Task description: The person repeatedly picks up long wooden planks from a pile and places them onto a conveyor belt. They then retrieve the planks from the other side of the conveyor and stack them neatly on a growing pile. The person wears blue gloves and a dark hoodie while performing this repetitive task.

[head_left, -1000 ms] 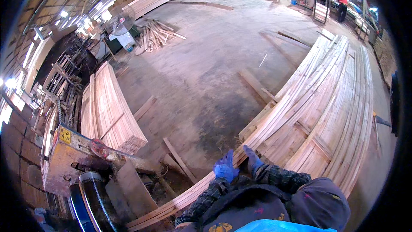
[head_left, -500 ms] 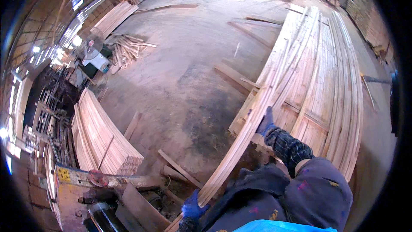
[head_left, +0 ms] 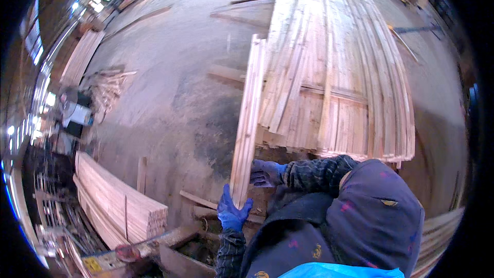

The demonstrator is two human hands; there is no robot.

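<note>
A long, narrow bundle of pale wooden strips [head_left: 247, 118] points away from me, left of the large board stack. My left hand [head_left: 234, 212], in a blue glove, is closed round its near end, fingers on the left side and thumb on the right. My right hand [head_left: 267, 173], in a darker blue-purple glove, is at the bundle's right edge close to that end. Its fingers are stretched toward the wood and slightly apart; whether any reach underneath is hidden. The large stack of pale boards [head_left: 345, 123] lies just beyond my right forearm.
At lower left stands another board stack [head_left: 121, 198], beside a worn machine edge with a yellow label [head_left: 92, 263]. Offcuts [head_left: 110, 90] lie heaped on the floor farther left. A loose strip [head_left: 198, 199] lies near my left hand. More boards [head_left: 442, 237] show at lower right.
The strips have come back toward me and swung more upright in view, off the stack's left edge. Both hands are now close together at the near end; my right hand has left the stack's edge.
</note>
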